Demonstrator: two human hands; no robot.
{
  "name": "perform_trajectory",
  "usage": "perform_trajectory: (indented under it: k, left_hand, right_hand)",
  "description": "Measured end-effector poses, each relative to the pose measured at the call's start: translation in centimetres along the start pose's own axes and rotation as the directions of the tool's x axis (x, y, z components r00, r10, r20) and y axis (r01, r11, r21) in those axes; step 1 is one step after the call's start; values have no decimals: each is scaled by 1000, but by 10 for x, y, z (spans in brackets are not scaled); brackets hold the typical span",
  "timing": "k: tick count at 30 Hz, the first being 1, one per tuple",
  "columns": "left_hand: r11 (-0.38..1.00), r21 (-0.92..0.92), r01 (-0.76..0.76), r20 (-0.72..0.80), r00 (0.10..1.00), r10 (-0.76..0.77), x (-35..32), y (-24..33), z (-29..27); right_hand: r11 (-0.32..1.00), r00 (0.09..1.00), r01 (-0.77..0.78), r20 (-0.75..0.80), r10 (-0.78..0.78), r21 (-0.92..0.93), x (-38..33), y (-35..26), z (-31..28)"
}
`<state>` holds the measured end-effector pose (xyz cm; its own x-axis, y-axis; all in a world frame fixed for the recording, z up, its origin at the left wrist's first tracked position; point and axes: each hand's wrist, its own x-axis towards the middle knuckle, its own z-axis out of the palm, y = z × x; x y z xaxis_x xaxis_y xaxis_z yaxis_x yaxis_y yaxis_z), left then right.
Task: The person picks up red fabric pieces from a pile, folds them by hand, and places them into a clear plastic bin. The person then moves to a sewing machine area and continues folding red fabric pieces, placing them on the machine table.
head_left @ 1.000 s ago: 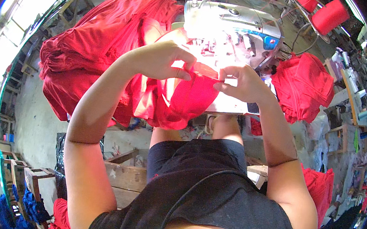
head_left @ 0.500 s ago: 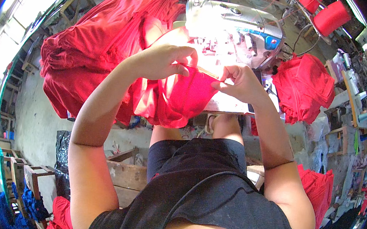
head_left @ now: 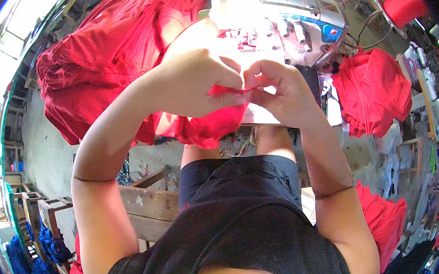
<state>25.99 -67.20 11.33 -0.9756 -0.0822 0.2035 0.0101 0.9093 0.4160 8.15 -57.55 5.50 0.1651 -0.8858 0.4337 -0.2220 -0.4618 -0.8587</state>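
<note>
Both my hands meet in front of a white sewing machine (head_left: 276, 6), each pinching the edge of a piece of red fabric (head_left: 221, 124). My left hand (head_left: 196, 81) has thumb and fingers closed on it, while the cloth hangs down below over the table's front edge. Close beside it, my right hand (head_left: 283, 93) grips the same edge between thumb and forefinger, the fingertips of the two hands almost touching. Bright glare washes out the needle area behind them. A large heap of red fabric (head_left: 93, 65) lies to the left of the machine.
Another red fabric bundle (head_left: 371, 91) sits right of the machine, below a red thread cone (head_left: 404, 9). More red cloth (head_left: 382, 218) is piled low on the right. Wooden boards (head_left: 150, 210) stand beside my legs, and dark blue cloth (head_left: 50, 242) hangs at lower left.
My hands have come together, the left moving right and the right moving slightly left, closing the gap along the fabric's edge. The whole view has shifted a little.
</note>
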Motion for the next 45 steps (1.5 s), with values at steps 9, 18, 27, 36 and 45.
perform_trajectory:
  k: [9, 18, 27, 36, 45]
  left_hand:
    - [920, -328, 215, -47, 969, -243, 11, -59, -60]
    - [995, -43, 93, 395, 916, -69, 3, -11, -33]
    - [923, -284, 260, -97, 950, -297, 3, -25, -40]
    - [995, -71, 77, 59, 996, -73, 67, -21, -43]
    - [990, 71, 122, 403, 904, -140, -17, -3, 24]
  right_hand:
    - [834, 995, 8, 85, 47, -552, 34, 65, 53]
    - [982, 993, -20, -116, -2, -186, 82, 141, 146]
    - [973, 921, -229, -329, 208, -26, 16, 59, 124]
    - [955, 946, 294, -135, -295, -24, 108, 110, 125]
    - [998, 989, -55, -139, 51, -22, 31, 174, 151]
